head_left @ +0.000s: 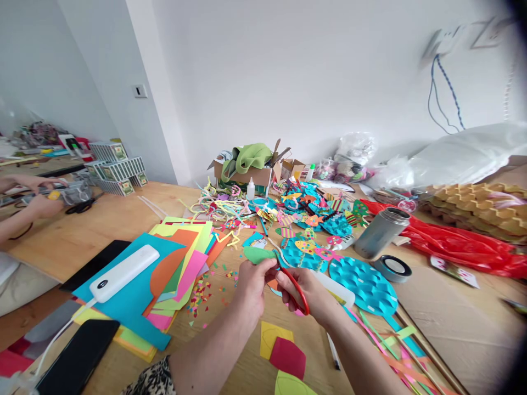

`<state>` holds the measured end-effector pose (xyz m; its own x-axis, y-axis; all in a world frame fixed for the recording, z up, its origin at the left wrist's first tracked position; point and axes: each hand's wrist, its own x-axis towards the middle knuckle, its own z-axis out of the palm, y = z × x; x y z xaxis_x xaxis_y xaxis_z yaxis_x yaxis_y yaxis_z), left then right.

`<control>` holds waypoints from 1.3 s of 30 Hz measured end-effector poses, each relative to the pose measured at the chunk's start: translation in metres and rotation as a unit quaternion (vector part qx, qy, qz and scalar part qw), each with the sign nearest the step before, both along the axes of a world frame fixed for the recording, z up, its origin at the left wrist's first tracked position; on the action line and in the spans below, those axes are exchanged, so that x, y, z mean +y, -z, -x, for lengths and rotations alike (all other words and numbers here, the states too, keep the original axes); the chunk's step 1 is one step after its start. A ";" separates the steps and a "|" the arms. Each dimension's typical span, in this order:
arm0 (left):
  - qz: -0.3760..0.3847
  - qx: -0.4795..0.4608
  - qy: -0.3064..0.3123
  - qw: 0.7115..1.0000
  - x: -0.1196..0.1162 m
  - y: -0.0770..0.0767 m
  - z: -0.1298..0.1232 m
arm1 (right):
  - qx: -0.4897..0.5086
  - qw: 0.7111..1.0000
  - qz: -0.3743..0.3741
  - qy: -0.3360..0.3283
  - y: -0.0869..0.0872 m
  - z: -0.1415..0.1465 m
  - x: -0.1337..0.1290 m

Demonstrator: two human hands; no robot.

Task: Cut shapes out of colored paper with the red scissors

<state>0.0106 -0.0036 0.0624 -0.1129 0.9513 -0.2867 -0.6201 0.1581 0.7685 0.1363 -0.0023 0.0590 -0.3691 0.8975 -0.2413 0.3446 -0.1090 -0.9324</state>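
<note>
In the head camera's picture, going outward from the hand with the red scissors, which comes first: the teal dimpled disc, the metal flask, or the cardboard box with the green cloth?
Measured from the right hand, which holds the red scissors:
1. Teal dimpled disc, just to its right on the table.
2. Metal flask, farther right and back.
3. Cardboard box with the green cloth, far back by the wall.

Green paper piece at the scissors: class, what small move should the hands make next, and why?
Probably close the red-handled scissors a little further along the green paper piece. The left hand pinches the paper by its near edge, the right hand grips the handles, and the blades already meet the paper, so a short snip looks the likely step.
</note>
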 end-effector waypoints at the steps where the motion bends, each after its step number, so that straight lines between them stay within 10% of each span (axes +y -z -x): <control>1: 0.000 0.000 0.002 1.000 0.000 -0.001 0.000 | -0.002 1.000 -0.002 -0.001 0.000 0.000 0.000; 39: -0.006 0.077 0.018 0.997 0.006 0.010 0.006 | 0.034 0.999 0.000 -0.037 0.003 -0.004 0.002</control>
